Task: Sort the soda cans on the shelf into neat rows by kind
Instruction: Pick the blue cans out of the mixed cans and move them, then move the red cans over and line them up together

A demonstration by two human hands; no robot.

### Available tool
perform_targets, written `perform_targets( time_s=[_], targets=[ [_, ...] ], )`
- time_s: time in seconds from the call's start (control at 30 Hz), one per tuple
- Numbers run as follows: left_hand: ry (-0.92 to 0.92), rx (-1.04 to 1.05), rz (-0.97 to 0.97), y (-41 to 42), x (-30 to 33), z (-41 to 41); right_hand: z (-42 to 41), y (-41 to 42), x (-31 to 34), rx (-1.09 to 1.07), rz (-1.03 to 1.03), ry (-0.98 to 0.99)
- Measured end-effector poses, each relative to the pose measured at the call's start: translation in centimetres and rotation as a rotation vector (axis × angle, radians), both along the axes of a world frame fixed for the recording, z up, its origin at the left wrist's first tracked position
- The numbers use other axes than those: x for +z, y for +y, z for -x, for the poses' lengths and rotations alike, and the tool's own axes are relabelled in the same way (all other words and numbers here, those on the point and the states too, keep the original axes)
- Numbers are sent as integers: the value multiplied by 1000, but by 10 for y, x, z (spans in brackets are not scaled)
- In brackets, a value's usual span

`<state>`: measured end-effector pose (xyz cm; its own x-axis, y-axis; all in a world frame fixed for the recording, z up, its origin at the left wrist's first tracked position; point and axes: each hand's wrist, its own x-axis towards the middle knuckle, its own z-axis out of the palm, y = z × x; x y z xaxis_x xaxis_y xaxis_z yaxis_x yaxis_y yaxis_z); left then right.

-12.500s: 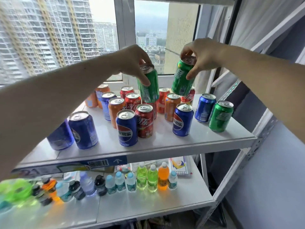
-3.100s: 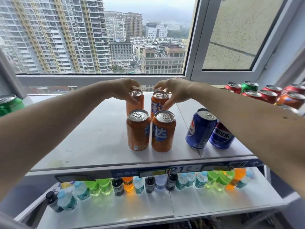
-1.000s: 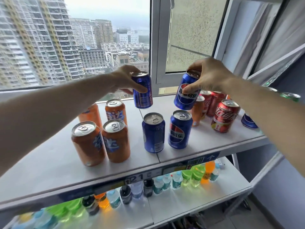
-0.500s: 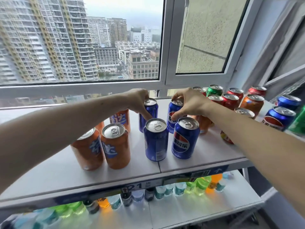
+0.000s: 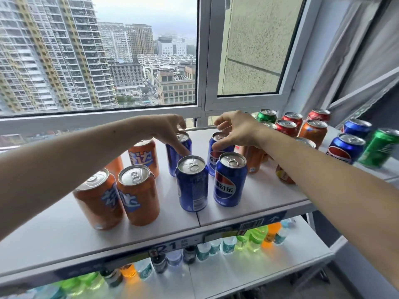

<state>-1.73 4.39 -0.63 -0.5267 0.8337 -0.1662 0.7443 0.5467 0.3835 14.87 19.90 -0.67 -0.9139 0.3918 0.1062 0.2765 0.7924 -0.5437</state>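
Note:
On the white top shelf (image 5: pixel 262 192) four orange cans (image 5: pixel 138 195) stand in a two-by-two block at the left. Beside them four blue cans form another block: two in front (image 5: pixel 192 182) and two behind. My left hand (image 5: pixel 167 130) hovers over the back left blue can (image 5: pixel 178 157), thumb against its side, fingers spread and lifted. My right hand (image 5: pixel 236 130) is just above the back right blue can (image 5: pixel 218 137), thumb near its rim, fingers raised. Neither hand grips a can.
A mixed cluster of cans fills the shelf's right end: green (image 5: pixel 266 115), red (image 5: pixel 291 119), orange (image 5: pixel 314 131), blue (image 5: pixel 345 147) and another green (image 5: pixel 379 147). The window frame (image 5: pixel 203 113) runs right behind the shelf. Small bottles (image 5: pixel 250 238) line the lower shelf.
Both hands carried a blue can each from the right cluster and set them down behind the front blue pair. Since half a second ago the fingers have loosened and lifted off the tops.

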Motion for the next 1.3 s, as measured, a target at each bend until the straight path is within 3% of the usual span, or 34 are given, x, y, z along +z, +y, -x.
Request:
perform_targets(
  time_s=[0.1,0.33,0.67,1.0,1.3],
  targets=[
    [-146,-35,-125,5,20,-5,-19,9,23,-49,52,124],
    [-171,-170,-392,51,43,-42,-88,46,46,-235,86,266],
    [-130,-293,-282,117,24,-93,-155,89,13,-393,139,240],
    [-42,-173,-245,175,5,-113,-150,122,-24,-275,127,-9],
    [133,-96,-128,210,-7,-122,-142,144,-41,-178,71,29]
  ],
)
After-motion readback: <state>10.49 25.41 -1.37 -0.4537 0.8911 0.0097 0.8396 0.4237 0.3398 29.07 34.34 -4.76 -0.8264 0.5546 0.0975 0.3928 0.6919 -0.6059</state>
